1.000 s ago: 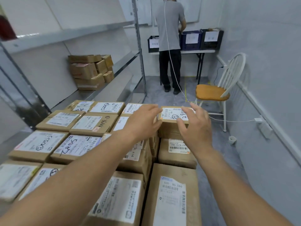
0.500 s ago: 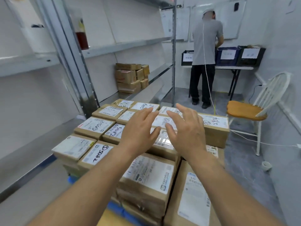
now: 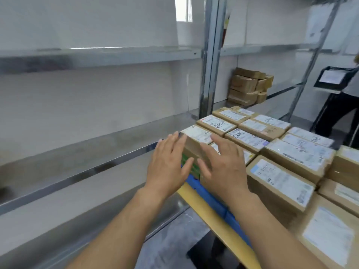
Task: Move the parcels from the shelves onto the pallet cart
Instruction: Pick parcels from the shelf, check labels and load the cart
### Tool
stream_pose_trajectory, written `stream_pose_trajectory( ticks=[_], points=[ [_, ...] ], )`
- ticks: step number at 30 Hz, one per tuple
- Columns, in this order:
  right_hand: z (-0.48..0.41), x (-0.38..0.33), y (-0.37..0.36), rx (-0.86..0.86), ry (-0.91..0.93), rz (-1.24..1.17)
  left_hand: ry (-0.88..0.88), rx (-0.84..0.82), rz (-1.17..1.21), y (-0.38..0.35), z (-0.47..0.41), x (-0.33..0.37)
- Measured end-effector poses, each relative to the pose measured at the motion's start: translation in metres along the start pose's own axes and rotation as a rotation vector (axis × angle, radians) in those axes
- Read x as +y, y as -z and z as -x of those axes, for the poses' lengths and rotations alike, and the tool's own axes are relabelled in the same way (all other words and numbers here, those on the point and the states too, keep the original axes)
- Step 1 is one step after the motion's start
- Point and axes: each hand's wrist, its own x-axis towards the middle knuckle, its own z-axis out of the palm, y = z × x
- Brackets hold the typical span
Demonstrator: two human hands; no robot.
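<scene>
Flat-fingered left hand (image 3: pixel 168 167) & right hand (image 3: pixel 223 169); cardboard parcels (image 3: pixel 279 175) (rectangular).

Both hands are spread, fingers straight: the left hand (image 3: pixel 167 167) and right hand (image 3: pixel 223 167) hover at the near corner parcel (image 3: pixel 196 139), contact unclear; labelled parcels (image 3: pixel 281 171) crowd the blue pallet (image 3: pixel 206 193) on the yellow cart deck (image 3: pixel 209 216); beside it run metal shelves (image 3: pixel 101 55); a small stack of boxes (image 3: pixel 248 86) sits on the far shelf; another person (image 3: pixel 338 113) stands at the right edge.
</scene>
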Motion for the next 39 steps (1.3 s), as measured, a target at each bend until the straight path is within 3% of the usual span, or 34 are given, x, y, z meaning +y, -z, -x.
stream_pose_trajectory(
  ticks=[19,39],
  points=[
    [0.023,-0.323,-0.030,-0.095,0.364,-0.389,0.553,0.134,-0.276,0.171,0.229,-0.181],
    [0.034,-0.600,-0.104,-0.225,0.744,-0.903,1.097,0.375,-0.552,0.284,0.372,-0.325]
  ],
)
